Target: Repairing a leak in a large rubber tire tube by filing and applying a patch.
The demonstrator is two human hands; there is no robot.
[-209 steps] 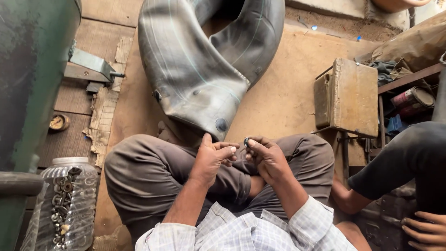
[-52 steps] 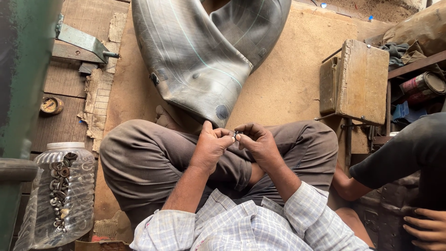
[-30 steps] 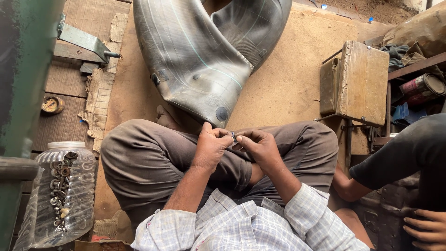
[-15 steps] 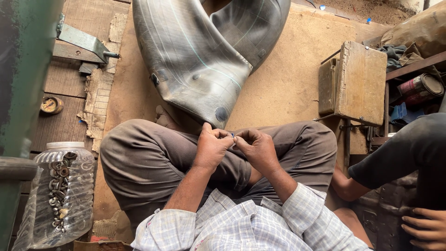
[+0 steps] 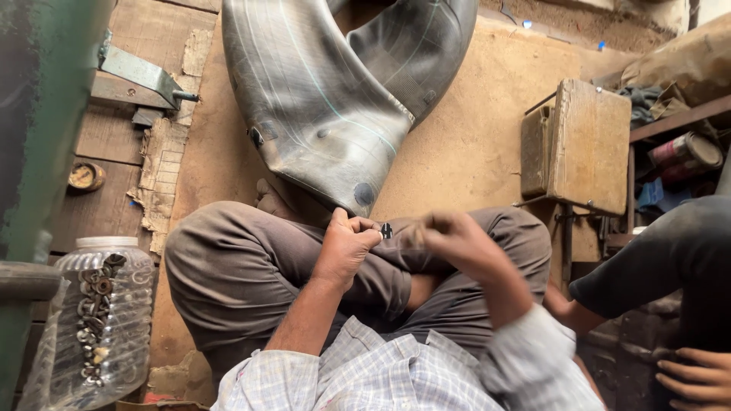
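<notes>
The person sits cross-legged on the sandy floor, and the left hand [image 5: 346, 247] is closed, its fingertips pinching a small dark metal fitting [image 5: 386, 230] held up over the lap, just in front of the near edge of the large grey rubber inner tube [image 5: 327, 99] that lies folded on the ground ahead. The right hand [image 5: 457, 242] sits just beside the fitting, fingers curled inward, but it is blurred, so I cannot tell whether it grips anything or merely touches the part. Judging by this, the step in hand is fine finger work on the small fitting, possibly a valve piece, with the left hand steadying it while the right works at it. The next move seems to call for a firm pinch from the left and a careful, small twist or press from the right, since so small a part could slip and drop into the folds of the grey trousers [image 5: 251, 274]. At the left stands a clear plastic jar of rusty metal rings [image 5: 99, 320]; to the right is a worn wooden box [image 5: 582, 144], and another person's dark-trousered leg [image 5: 670, 251] and hand [image 5: 697, 377] sit at the frame's edge.
</notes>
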